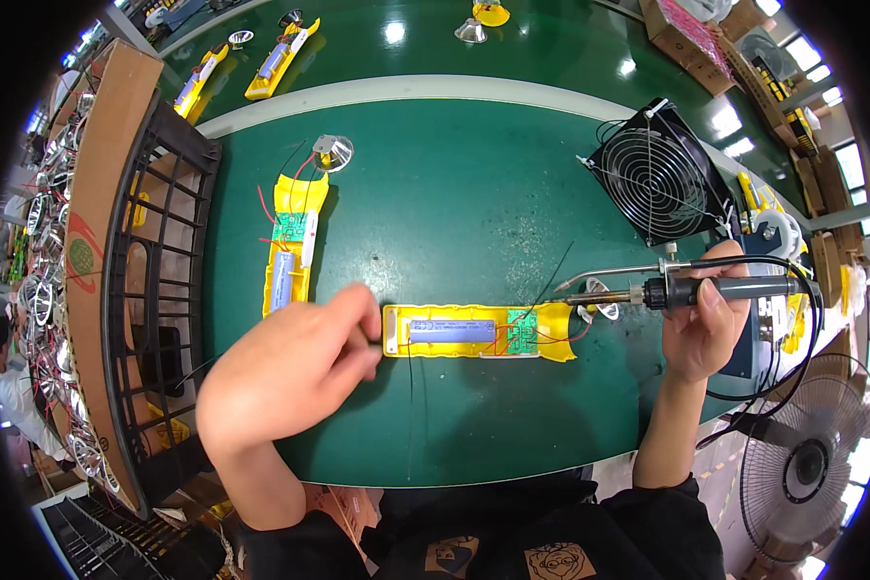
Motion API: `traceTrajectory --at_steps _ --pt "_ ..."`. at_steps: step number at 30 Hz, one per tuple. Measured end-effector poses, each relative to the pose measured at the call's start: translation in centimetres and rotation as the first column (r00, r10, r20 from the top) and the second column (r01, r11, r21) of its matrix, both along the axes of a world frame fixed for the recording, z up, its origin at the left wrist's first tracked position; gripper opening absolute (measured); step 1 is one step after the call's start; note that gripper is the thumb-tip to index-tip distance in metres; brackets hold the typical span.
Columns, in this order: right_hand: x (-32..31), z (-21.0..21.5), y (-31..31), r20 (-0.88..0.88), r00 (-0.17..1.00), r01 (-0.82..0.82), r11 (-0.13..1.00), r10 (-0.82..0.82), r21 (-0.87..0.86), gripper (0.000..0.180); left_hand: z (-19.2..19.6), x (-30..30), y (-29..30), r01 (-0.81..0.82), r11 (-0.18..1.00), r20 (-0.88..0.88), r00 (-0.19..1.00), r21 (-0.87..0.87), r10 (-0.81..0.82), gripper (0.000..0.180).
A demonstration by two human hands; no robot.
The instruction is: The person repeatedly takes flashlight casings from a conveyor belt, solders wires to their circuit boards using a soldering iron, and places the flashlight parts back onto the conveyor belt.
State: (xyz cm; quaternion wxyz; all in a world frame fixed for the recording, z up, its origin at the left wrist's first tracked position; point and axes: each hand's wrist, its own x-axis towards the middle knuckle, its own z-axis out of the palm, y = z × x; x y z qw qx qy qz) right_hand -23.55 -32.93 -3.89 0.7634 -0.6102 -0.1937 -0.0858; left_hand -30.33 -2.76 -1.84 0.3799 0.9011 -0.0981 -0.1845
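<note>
My right hand (708, 314) is closed around the dark handle of a soldering iron (735, 290), which points left. Beside its shaft runs a thin metal guide tube (619, 274). The iron's tip is over the flared right end of a yellow lamp housing (445, 352). Inside that housing lie a blue cylindrical battery (451, 332) and a green circuit board (522, 332) with red and black wires. A reflector (601, 302) is partly hidden behind the iron. My left hand (290, 362) has bent fingers, thumb and forefinger slightly apart, just off the housing's left end; nothing shows in them.
A second yellow housing (300, 193) with its reflector (334, 153) lies behind my left hand. A black crate (208, 193) borders the left side. At the back right stands a black square fan (659, 179); a cable (814, 338) loops down from the iron.
</note>
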Motion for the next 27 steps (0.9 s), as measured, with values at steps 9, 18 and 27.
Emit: traceTrajectory --at_steps 9,18,27 --pt "0.1 0.1 -0.1 0.025 1.000 0.015 1.000 -0.015 -0.001 0.016 -0.6 0.1 -2.6 0.293 0.904 0.045 0.955 -0.310 -0.294 0.008" --pt "0.1 0.4 -0.1 0.012 1.000 0.026 0.998 -0.027 0.061 0.018 -0.8 0.5 -2.6 0.277 0.927 0.264 0.942 -0.252 -0.209 0.015" --pt "0.1 0.5 -0.1 0.018 1.000 -0.007 0.998 0.006 0.070 0.018 -0.3 0.3 -0.2 0.169 0.935 -0.273 0.927 -0.311 -0.258 0.034"
